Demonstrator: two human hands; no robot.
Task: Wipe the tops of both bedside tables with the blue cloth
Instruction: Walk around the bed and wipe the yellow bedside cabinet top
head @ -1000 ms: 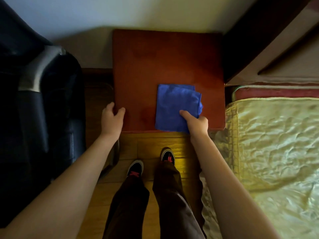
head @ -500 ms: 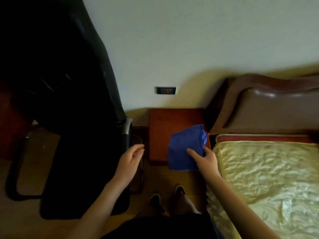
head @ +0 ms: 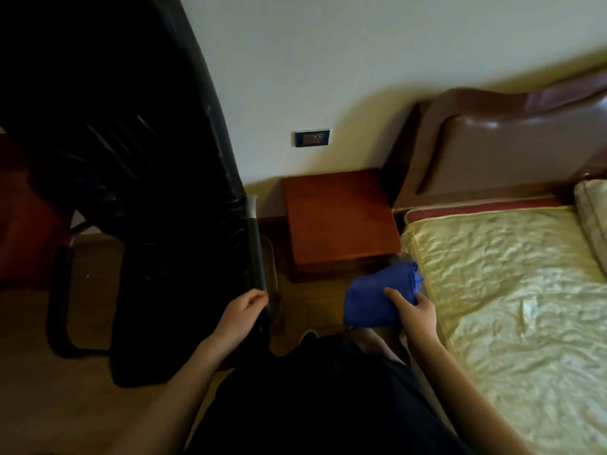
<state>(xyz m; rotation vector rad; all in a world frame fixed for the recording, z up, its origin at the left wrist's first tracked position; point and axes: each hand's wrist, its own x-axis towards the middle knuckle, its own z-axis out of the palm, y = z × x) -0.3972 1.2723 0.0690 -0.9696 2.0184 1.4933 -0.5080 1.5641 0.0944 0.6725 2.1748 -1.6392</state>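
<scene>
A reddish-brown bedside table stands against the wall between a black chair and the bed, its top bare. My right hand holds the folded blue cloth in the air in front of the table, off its top and near the bed's corner. My left hand hangs beside the chair's armrest with its fingers loosely curled and nothing in it. Only this one bedside table is in view.
A black leather chair with a metal frame fills the left side. The bed with a yellow-green cover and a brown headboard lies on the right. A wall socket sits above the table. My legs are below.
The cloth has come off the table top, lifted by my right hand and drawn back toward me. My left hand left the table's edge. The view has pulled back and up.
</scene>
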